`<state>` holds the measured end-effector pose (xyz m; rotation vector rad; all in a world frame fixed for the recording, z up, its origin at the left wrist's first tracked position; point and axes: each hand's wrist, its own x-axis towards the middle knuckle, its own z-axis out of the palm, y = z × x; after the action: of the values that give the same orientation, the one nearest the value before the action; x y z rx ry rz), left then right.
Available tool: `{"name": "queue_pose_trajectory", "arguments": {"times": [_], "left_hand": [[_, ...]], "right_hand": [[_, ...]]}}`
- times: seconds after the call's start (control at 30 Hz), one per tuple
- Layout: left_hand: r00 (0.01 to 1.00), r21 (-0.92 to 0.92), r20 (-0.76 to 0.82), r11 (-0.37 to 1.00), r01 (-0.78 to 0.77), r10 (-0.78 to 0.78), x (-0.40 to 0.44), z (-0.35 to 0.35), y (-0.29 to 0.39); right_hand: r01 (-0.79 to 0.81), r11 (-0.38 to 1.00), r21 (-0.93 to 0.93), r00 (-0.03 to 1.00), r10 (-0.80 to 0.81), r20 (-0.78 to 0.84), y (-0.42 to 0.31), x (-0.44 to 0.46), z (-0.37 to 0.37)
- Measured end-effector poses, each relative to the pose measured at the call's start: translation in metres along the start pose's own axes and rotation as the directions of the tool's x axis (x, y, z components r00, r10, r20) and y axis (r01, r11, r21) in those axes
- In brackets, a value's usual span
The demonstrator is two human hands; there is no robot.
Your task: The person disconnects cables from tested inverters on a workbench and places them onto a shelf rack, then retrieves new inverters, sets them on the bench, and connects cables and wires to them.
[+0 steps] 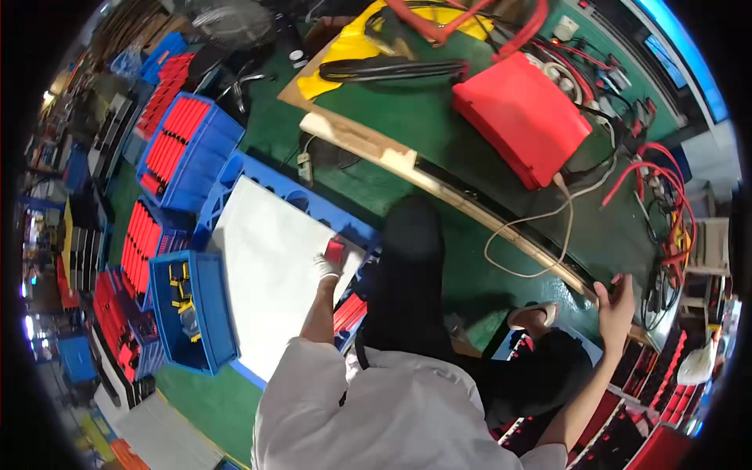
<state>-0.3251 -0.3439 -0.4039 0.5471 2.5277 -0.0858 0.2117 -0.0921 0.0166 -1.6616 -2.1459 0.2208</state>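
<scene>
A small red block [335, 251] is at the fingertips of my left hand [326, 267], which wears a white glove or finger covers and is closed on it. Beneath that hand lies a large white sheet [266, 266] on a blue pallet [274, 185]. My right hand [616, 304] is bare and raised near the right end of the long wooden bench edge [501, 222], its fingers apart and nothing visible between them. Beyond the bench edge sits a red box-shaped device [523, 117] with a pale cable [565, 227] looping down from it.
Blue crates of red parts [182, 145] stand at the left. A blue bin [200, 309] with yellow and black pieces is beside the sheet. Black cables [392, 70] lie on yellow material [354, 45]. Red cables [680, 188] hang at the right, above racks of red parts.
</scene>
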Motion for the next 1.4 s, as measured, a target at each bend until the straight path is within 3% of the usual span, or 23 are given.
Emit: {"name": "queue_pose_trajectory", "arguments": {"times": [0.07,0.13,0.17,0.2,0.23,0.33,0.43,0.5,0.53,0.6,0.67,0.7,0.8,0.87,0.9,0.93,0.97,1.03,1.07,1.13,1.2,1.3,1.4], "left_hand": [[0.985,0.011,0.168,0.999,0.040,-0.042,-0.006,-0.024,0.008],[0.984,0.012,-0.148,0.995,-0.100,0.101,0.049,0.066,-0.028],[0.983,0.073,-0.116,0.988,-0.135,0.142,0.039,0.042,-0.023],[0.999,-0.345,-0.038,0.938,-0.046,0.035,0.030,0.026,-0.016],[0.972,-0.038,-0.146,0.980,-0.193,0.185,0.064,0.062,-0.045],[0.964,-0.198,-0.144,0.948,-0.251,0.225,0.049,0.033,-0.040],[0.883,-0.016,-0.205,0.900,-0.435,0.423,0.030,0.002,-0.057],[0.939,-0.391,-0.262,0.864,-0.316,0.225,0.012,-0.025,-0.047],[0.789,-0.158,-0.521,0.872,-0.463,0.325,0.053,0.004,-0.073],[0.663,-0.168,-0.680,0.814,-0.556,0.313,0.016,-0.042,-0.057],[0.878,-0.255,-0.364,0.873,-0.416,0.312,-0.062,-0.143,-0.021],[0.783,-0.317,-0.483,0.756,-0.573,0.391,-0.062,-0.150,-0.025],[0.716,-0.328,-0.542,0.674,-0.662,0.440,-0.137,-0.215,0.019],[0.585,-0.629,-0.609,0.124,-0.768,0.535,-0.165,-0.234,0.059],[0.587,-0.768,-0.596,-0.177,-0.615,0.547,-0.189,-0.246,0.088],[0.666,-0.926,-0.371,-0.202,-0.320,0.647,-0.195,-0.259,0.115],[0.631,-0.885,-0.463,-0.291,-0.362,0.623,-0.231,-0.264,0.151],[0.469,-0.893,-0.408,-0.449,-0.027,0.783,-0.268,-0.267,0.213],[0.385,-0.917,-0.362,-0.399,0.017,0.849,-0.286,-0.273,0.240],[0.066,-0.849,-0.305,-0.303,0.433,0.950,-0.277,-0.250,0.300],[0.549,-0.905,-0.187,-0.360,0.227,0.815,-0.291,-0.209,0.355],[0.282,-0.921,-0.389,-0.373,-0.110,0.877,-0.350,-0.223,0.406],[0.046,-0.918,-0.375,-0.364,-0.158,0.926,-0.364,-0.232,0.446]], "right_hand": [[-0.030,0.998,0.058,0.999,0.032,-0.023,-0.011,-0.001,0.000],[-0.011,1.000,0.010,0.999,0.012,-0.046,-0.012,-0.002,0.000],[-0.011,1.000,0.021,0.998,0.012,-0.062,-0.009,-0.003,0.001],[-0.049,0.998,0.045,0.997,0.051,-0.057,-0.017,-0.003,-0.002],[-0.051,0.998,0.026,0.997,0.052,-0.065,-0.021,-0.004,-0.003],[0.070,0.997,-0.013,0.989,-0.071,-0.132,-0.018,-0.007,-0.005],[-0.064,0.990,0.128,0.994,0.075,-0.084,-0.028,-0.014,-0.012],[-0.025,0.980,0.196,0.996,0.040,-0.076,-0.022,-0.019,-0.008],[-0.057,0.957,0.283,0.998,0.065,-0.019,-0.026,-0.021,-0.008],[-0.082,0.914,0.396,0.995,0.050,0.089,-0.035,-0.030,-0.012],[0.073,0.862,0.502,0.989,-0.129,0.078,-0.034,-0.036,-0.006],[0.095,0.866,0.491,0.979,-0.171,0.113,-0.040,-0.039,-0.010],[0.042,0.799,0.600,0.944,-0.229,0.239,-0.052,-0.051,-0.013],[-0.009,0.759,0.650,0.896,-0.283,0.343,-0.054,-0.055,-0.015],[0.059,0.737,0.674,0.893,-0.341,0.295,-0.062,-0.056,-0.018],[0.130,0.708,0.695,0.887,-0.396,0.238,-0.067,-0.061,-0.025],[0.120,0.705,0.699,0.862,-0.424,0.279,-0.066,-0.062,-0.026],[0.213,0.656,0.724,0.882,-0.449,0.147,-0.068,-0.065,-0.031],[0.260,0.633,0.729,0.885,-0.458,0.082,-0.068,-0.066,-0.036],[0.332,0.722,0.606,0.906,-0.424,0.009,-0.063,-0.071,-0.054],[0.257,0.746,0.615,0.964,-0.241,-0.110,-0.038,-0.078,-0.052],[0.163,0.823,0.544,0.974,-0.045,-0.224,-0.028,-0.081,-0.083],[0.278,0.876,0.393,0.916,-0.118,-0.384,-0.006,-0.077,-0.087]]}}
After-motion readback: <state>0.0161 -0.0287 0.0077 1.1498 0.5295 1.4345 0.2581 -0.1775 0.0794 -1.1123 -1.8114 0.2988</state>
